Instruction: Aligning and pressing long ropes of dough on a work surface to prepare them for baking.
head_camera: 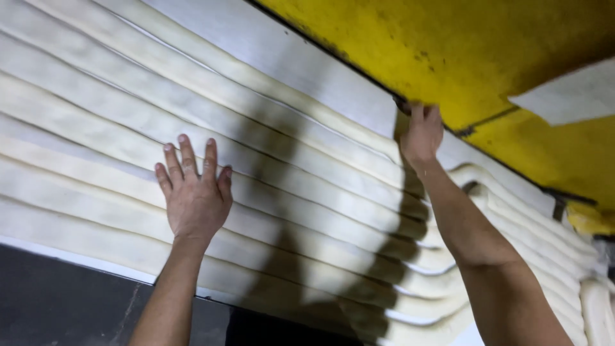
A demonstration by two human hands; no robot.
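So the table is steel, and it's covered with long ropes of pale dough laid side by side, running the length of it. The left hand is flat on top of them near the front edge, fingers spread wide, palm pressing down, gripping nothing. The right hand is way over at the back edge, fingers curled down onto the end of the farthest rope right where the steel meets the yellow wall (or a machine panel, hard to say which).

What I'd worry about: those ropes lie touching each other, so any push sideways from the flat left hand could smear two together or flatten one thinner than its neighbours. The right hand looks to be pinching the end, and soft dough pulled from one end stretches or tears. The ropes pile up in loops toward the right corner and could stick there too.

Hard to make out: the right fingertips are mostly hidden against the dark seam, so I can't tell if they actually pinch the dough or just rest on it. A shadow covers the middle ropes. There's a pale sheet on the wall, cut off by the frame.
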